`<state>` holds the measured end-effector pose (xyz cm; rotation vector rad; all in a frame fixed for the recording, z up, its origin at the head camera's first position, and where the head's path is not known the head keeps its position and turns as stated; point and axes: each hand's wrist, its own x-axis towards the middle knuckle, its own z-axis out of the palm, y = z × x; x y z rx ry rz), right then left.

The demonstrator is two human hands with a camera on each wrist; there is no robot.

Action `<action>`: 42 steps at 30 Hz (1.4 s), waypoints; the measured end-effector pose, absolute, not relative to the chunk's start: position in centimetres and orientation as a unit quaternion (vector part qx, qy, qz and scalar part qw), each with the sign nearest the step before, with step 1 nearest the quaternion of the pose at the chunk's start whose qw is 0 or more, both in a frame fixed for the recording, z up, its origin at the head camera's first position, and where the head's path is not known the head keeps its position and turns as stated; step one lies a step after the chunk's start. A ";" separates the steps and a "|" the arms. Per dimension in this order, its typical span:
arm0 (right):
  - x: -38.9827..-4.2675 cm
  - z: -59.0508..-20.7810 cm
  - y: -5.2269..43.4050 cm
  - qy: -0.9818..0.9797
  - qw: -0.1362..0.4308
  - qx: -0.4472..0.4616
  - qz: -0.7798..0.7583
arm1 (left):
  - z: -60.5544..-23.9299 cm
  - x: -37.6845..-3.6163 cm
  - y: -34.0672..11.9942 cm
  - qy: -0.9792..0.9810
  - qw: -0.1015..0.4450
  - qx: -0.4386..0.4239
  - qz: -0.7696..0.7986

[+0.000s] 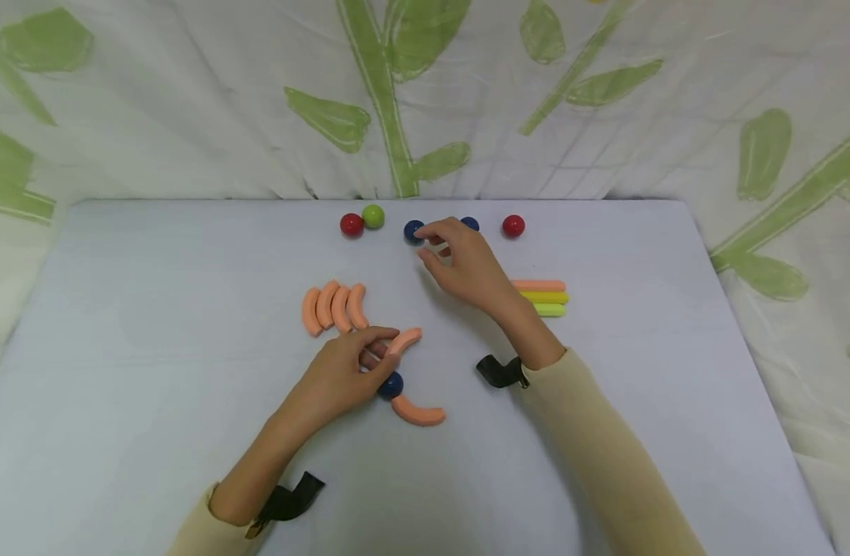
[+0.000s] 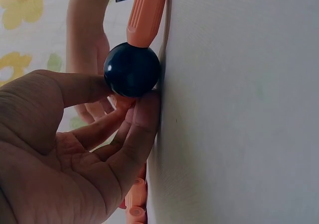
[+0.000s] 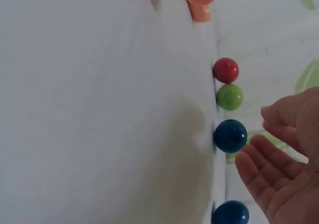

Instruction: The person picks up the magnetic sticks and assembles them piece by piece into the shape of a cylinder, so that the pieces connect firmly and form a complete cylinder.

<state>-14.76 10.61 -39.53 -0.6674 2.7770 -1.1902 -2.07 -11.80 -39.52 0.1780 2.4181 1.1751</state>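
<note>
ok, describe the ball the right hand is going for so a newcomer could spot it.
Start at the far edge of the table, where a row of balls sits. It is the dark blue ball at the right hand fingertips, right of the red and green pair; the other blue is behind the hand.

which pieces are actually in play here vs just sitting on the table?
In play: left hand holds a curved orange piece at the blue ball; another curved piece joins that ball. Right hand reaches a far blue ball.

Lying about: four curved pieces, straight sticks, red ball, green ball.
</note>
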 end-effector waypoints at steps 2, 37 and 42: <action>-15.5 -39.3 10.0 0.902 0.018 -0.213 -0.376 | -39.4 -2.1 -12.0 0.877 0.217 0.067 0.423; -11.3 -38.8 10.6 0.890 0.039 -0.207 -0.404 | -39.8 -2.2 -12.5 0.861 0.223 0.086 0.449; -9.7 -39.6 11.9 0.873 0.074 -0.186 -0.445 | -39.9 -2.2 -12.5 0.857 0.230 0.079 0.454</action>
